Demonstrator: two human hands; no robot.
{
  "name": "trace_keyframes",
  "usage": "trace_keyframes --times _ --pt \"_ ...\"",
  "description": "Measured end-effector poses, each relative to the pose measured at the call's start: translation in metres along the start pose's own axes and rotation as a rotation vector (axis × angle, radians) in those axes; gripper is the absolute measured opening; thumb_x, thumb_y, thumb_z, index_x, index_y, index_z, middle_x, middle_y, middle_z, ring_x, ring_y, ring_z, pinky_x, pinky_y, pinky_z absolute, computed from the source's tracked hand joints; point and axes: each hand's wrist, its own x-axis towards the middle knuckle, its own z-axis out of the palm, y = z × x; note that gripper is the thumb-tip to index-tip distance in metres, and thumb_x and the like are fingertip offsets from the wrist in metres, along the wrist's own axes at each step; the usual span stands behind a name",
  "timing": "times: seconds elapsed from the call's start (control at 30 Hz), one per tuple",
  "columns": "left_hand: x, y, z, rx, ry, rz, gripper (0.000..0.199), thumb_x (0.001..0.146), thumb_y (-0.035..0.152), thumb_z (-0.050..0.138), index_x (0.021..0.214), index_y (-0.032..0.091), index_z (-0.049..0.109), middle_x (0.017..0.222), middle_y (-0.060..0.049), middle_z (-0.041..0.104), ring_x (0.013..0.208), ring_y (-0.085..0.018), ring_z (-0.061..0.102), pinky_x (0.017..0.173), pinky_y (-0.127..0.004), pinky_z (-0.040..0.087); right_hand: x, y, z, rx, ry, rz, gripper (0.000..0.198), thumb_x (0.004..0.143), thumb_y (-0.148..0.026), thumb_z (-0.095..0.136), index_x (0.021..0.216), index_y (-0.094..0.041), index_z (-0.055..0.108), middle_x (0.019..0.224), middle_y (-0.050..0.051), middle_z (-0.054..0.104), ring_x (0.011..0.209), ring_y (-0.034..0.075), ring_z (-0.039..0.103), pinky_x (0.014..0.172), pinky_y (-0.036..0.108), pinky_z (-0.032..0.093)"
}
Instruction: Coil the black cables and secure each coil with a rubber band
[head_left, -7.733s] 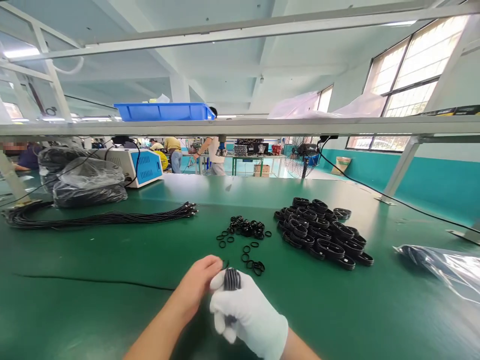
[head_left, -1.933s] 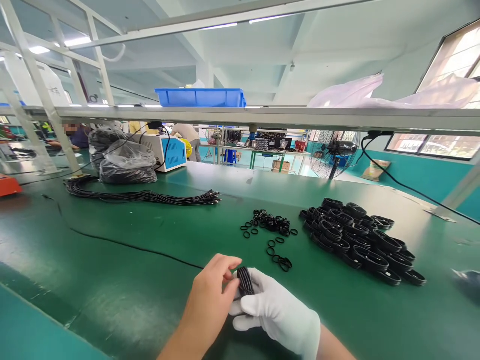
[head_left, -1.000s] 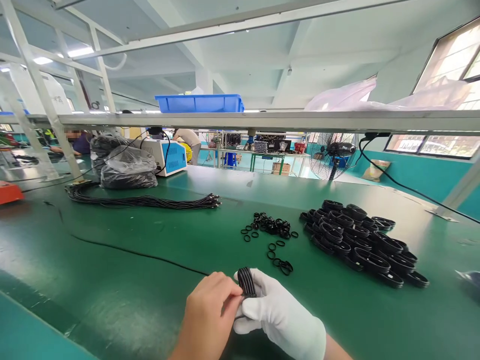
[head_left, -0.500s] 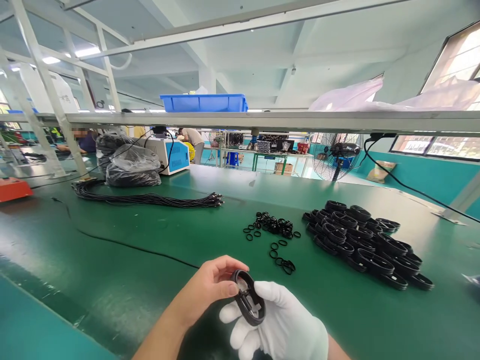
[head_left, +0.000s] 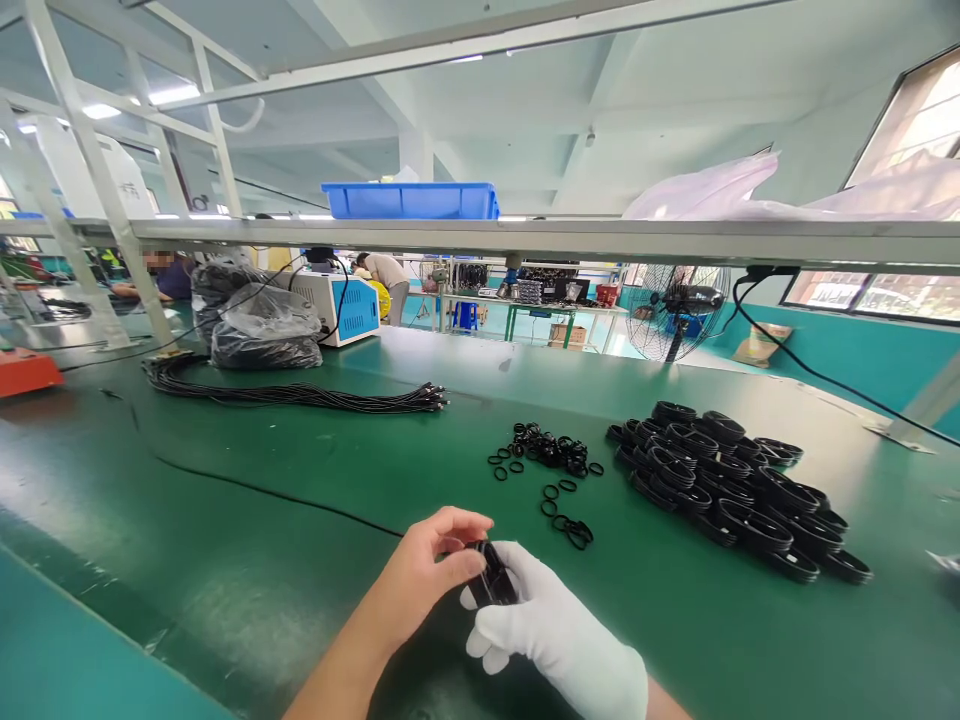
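Note:
A coiled black cable [head_left: 495, 578] is held between my two hands above the near part of the green table. Bare, my left hand [head_left: 429, 560] pinches its upper left end with thumb and fingers. My right hand [head_left: 544, 620], in a white glove, wraps round the coil from the right and covers part of it. Just beyond my hands lie small black rings [head_left: 555, 450], some heaped and some loose. To the right is a large pile of coiled black cables [head_left: 720, 485].
A bundle of straight black cables [head_left: 300, 392] lies at the back left, near plastic bags [head_left: 266, 325] and a blue-and-white machine [head_left: 349, 308]. One thin cable [head_left: 262, 490] crosses the table at left. A shelf [head_left: 555, 240] spans above, bearing a blue bin [head_left: 411, 202].
The coil has turned in my hands, so its open loop no longer faces me. My gloved right hand has closed further round it, thumb now across its lower end.

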Motion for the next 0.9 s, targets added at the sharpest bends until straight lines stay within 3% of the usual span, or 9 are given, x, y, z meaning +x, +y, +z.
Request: trace_keyframes --times 0.07,0.17,0.23,0.3,0.47,0.6,0.73,0.83,0.9 --pt "0.0 0.0 -0.002 -0.024 0.098 0.005 0.032 0.081 0.044 0.053 0.102 0.022 0.063 0.103 -0.006 0.061 0.095 -0.021 0.053 0.088 -0.032 0.04 -0.001 -0.001 0.003 -0.082 0.069 -0.015 0.044 0.058 -0.015 0.06 0.101 -0.016 0.049 0.088 0.001 0.056 0.063 0.011 0.057 0.062 0.028 0.046" --pt "-0.001 0.0 -0.005 -0.011 0.263 -0.043 0.037 0.082 0.05 0.048 0.097 0.02 0.063 0.095 -0.006 0.062 0.084 -0.019 0.055 0.083 -0.032 0.042 -0.001 0.002 0.003 -0.305 0.271 -0.176 0.038 0.063 -0.015 0.053 0.1 -0.022 0.052 0.086 -0.001 0.055 0.073 0.013 0.055 0.067 0.028 0.044" --pt "-0.001 0.0 -0.006 0.033 0.309 -0.069 0.037 0.08 0.051 0.05 0.095 0.019 0.063 0.09 -0.005 0.063 0.08 -0.019 0.055 0.081 -0.032 0.043 0.0 0.004 0.001 -0.434 0.432 -0.279 0.04 0.064 -0.016 0.051 0.103 -0.025 0.053 0.093 -0.001 0.055 0.076 0.014 0.053 0.071 0.029 0.044" --pt "-0.001 0.0 -0.005 0.082 0.316 -0.075 0.036 0.079 0.05 0.053 0.093 0.019 0.063 0.087 -0.005 0.063 0.078 -0.019 0.055 0.08 -0.032 0.044 0.001 0.004 -0.001 -0.421 0.479 -0.285 0.043 0.064 -0.017 0.053 0.106 -0.027 0.053 0.1 0.0 0.054 0.078 0.015 0.052 0.073 0.029 0.044" --pt "-0.002 -0.003 0.0 0.115 0.257 -0.025 0.029 0.08 0.039 0.053 0.099 0.019 0.063 0.093 -0.005 0.062 0.08 -0.018 0.055 0.078 -0.031 0.045 0.006 0.0 -0.004 -0.108 0.296 -0.175 0.044 0.063 -0.015 0.056 0.106 -0.018 0.053 0.085 0.003 0.058 0.068 0.014 0.054 0.065 0.029 0.044" --pt "-0.004 -0.005 0.003 0.109 0.126 0.024 0.037 0.079 0.023 0.052 0.117 0.025 0.055 0.108 -0.004 0.058 0.078 -0.014 0.052 0.077 -0.029 0.044 0.009 0.008 -0.003 0.169 0.067 -0.141 0.044 0.066 -0.031 0.065 0.103 -0.013 0.053 0.085 0.005 0.055 0.06 0.011 0.055 0.058 0.028 0.044" --pt "-0.003 -0.008 0.009 0.146 0.138 0.061 0.024 0.077 0.019 0.053 0.098 0.021 0.064 0.095 -0.004 0.061 0.081 -0.017 0.055 0.076 -0.029 0.044 0.011 0.02 -0.003 0.293 -0.115 -0.096 0.05 0.064 -0.045 0.07 0.097 -0.011 0.054 0.09 0.006 0.052 0.067 0.013 0.058 0.06 0.028 0.047" --pt "-0.001 -0.011 0.013 0.184 0.202 0.058 0.016 0.075 0.016 0.052 0.084 0.019 0.065 0.079 -0.002 0.061 0.073 -0.016 0.056 0.07 -0.028 0.044 0.01 0.024 -0.003 0.366 -0.2 -0.028 0.056 0.071 -0.059 0.058 0.1 -0.011 0.055 0.089 0.007 0.051 0.069 0.014 0.058 0.062 0.03 0.048" --pt "-0.001 -0.013 0.014 0.195 0.209 0.063 0.016 0.073 0.015 0.052 0.081 0.019 0.066 0.076 -0.001 0.06 0.071 -0.016 0.056 0.068 -0.028 0.044 0.009 0.023 -0.002 0.369 -0.234 -0.005 0.055 0.072 -0.057 0.059 0.103 -0.012 0.054 0.09 0.007 0.05 0.072 0.014 0.058 0.062 0.029 0.049"
